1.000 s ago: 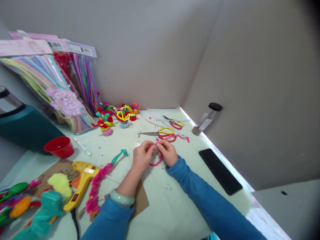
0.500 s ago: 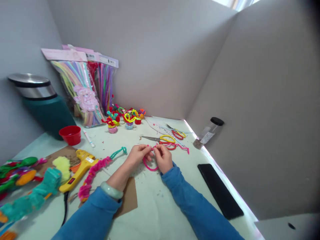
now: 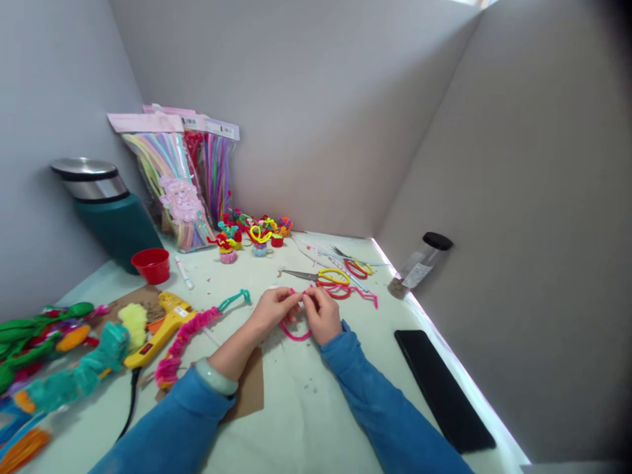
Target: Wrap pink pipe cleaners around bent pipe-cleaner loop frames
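Fingertips pinched, my left hand [image 3: 274, 309] grips a bright pink pipe cleaner [image 3: 295, 336] that curves down in a loop below the fingers. Close against it, my right hand [image 3: 322, 314] pinches the same pipe cleaner, and the two thumbs nearly meet. The exact spot where the ends come together is hidden by my fingers. Just beyond the hands lie scissors [image 3: 333, 276] with yellow and red handles. A zigzag pink pipe cleaner [image 3: 369, 296] rests beside them. Left of my left hand is a fuzzy pink strip with a teal loop [image 3: 190, 339].
At left are a yellow glue gun [image 3: 165, 332], a red cup [image 3: 151, 266], a teal bottle [image 3: 116, 220] and colourful pipe-cleaner pieces [image 3: 74, 382]. Bagged pipe cleaners [image 3: 172, 178] lean at the back. A black phone-like slab [image 3: 442, 388] and a clear jar [image 3: 419, 266] sit at right.
The camera view has shifted slightly, so the background sits a little further right. Both hands stay together on the pink pipe cleaner, with the fingertips slightly re-placed.
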Motion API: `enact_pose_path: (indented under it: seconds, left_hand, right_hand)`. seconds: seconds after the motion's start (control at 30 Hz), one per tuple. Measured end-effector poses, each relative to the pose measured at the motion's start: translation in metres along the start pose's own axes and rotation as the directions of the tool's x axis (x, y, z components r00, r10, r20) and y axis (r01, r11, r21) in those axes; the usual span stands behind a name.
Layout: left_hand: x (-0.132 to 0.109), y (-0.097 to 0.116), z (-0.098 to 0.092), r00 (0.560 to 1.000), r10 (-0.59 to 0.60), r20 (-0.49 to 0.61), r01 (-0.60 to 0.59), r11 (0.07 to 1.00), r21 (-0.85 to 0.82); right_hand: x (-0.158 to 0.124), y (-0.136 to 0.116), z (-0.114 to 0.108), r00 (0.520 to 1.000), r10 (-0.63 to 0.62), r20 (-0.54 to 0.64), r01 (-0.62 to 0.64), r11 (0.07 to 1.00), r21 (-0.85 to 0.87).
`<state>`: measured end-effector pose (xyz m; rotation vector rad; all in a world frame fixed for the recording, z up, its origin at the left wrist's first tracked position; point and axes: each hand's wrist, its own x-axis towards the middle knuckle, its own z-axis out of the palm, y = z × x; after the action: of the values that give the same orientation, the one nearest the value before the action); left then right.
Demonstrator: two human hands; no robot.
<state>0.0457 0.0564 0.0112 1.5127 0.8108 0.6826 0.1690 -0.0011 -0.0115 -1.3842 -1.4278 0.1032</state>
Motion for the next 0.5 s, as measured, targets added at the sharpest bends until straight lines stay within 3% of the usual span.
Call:
enact_pose_path:
  seconds: [0.2, 0.37, 0.43, 0.5]
  left_hand:
    - [-0.002, -0.005, -0.001, 0.975, 0.189, -0.114, -0.131, 0.912, 0.388]
    - [-0.005, 0.012, 0.0, 0.971, 0.183, -0.153, -0.071, 0.833, 0.549]
    - [-0.017, 0.032, 0.004, 0.913, 0.353, -0.204, -0.131, 0.728, 0.673]
    - [-0.042, 0.055, 0.009, 0.796, 0.555, -0.243, -0.268, 0.682, 0.68]
  right_hand:
    - [0.0, 0.0, 0.001, 0.999, 0.02, -0.044, -0.02, 1.0, -0.003]
    - [0.0, -0.002, 0.001, 0.998, -0.059, -0.021, 0.058, 0.997, -0.05]
    - [0.0, -0.001, 0.002, 0.999, -0.032, -0.037, 0.03, 0.999, -0.038]
    - [0.0, 0.0, 0.002, 0.999, -0.003, -0.048, 0.002, 1.0, -0.028]
